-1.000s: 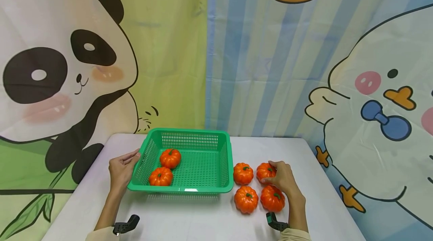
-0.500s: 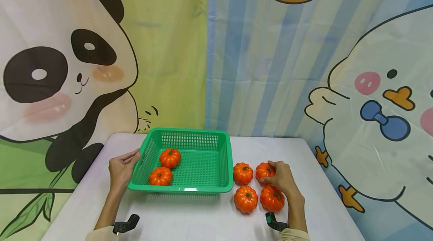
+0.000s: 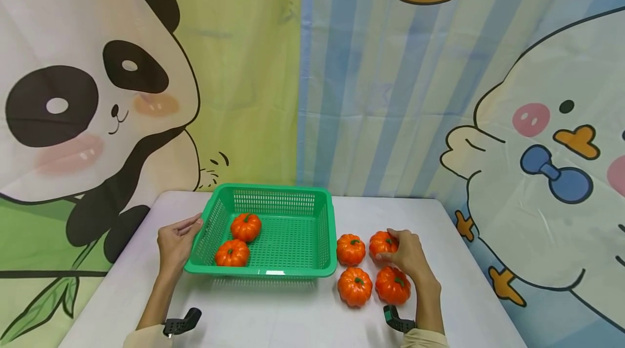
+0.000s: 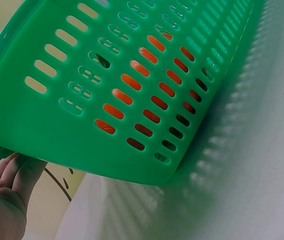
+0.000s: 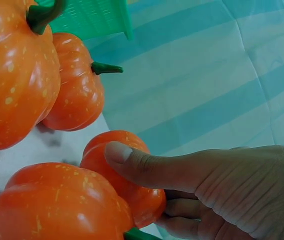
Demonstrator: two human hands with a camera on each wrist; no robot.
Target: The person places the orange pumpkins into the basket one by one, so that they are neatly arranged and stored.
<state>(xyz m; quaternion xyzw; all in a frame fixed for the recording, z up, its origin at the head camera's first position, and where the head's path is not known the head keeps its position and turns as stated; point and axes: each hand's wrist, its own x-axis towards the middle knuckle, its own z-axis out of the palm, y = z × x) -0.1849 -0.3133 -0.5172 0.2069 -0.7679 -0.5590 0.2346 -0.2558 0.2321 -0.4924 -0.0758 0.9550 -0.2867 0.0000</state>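
My left hand (image 3: 174, 246) grips the left rim of a green plastic basket (image 3: 303, 272); in the left wrist view its fingers (image 4: 24, 177) reach under the rim. Two small orange pumpkins lie in the basket's left half, one (image 3: 246, 227) behind the other (image 3: 232, 253). On the table to the right, my right hand (image 3: 412, 254) holds the back right pumpkin (image 3: 382, 244) of a two-by-two cluster. The right wrist view shows my thumb (image 5: 147, 167) on this pumpkin's near side and the fingers behind it, partly hidden.
Around the held pumpkin sit the back left pumpkin (image 3: 350, 250), the front left one (image 3: 355, 286) and the front right one (image 3: 393, 285). A white table (image 3: 273, 321) bears everything. Behind it hangs a cartoon-printed curtain (image 3: 337, 93).
Hardly anything differs. Both hands, the basket and the pumpkins keep their places; the head view shifts very slightly.
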